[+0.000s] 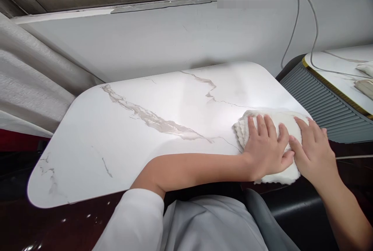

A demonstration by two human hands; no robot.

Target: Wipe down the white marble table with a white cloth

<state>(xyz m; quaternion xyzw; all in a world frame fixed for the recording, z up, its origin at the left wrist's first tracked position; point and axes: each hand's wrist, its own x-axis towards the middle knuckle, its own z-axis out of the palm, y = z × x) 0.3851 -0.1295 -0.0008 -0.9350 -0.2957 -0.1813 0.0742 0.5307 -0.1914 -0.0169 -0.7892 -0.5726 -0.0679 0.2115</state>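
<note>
A folded white cloth [291, 124] lies on the right end of the white marble-patterned tabletop [175, 99]. Its layered edge faces left, and its near edge hangs over the table's front rim. Flat on top of the cloth rests my left hand [268, 148], fingers spread and pointing away from me, with the forearm stretched across the front edge. My right hand [316, 152] presses on the cloth's right side with fingers extended, its thumb close to the left hand's thumb.
A grey wall [175, 41] runs behind the table, with pale curtains [35, 60] on the left. To the right stands a second table [338, 64] with a ribbed grey side and cloth-like items on top. A pale cable [316, 21] hangs down onto it. The dark floor is glossy.
</note>
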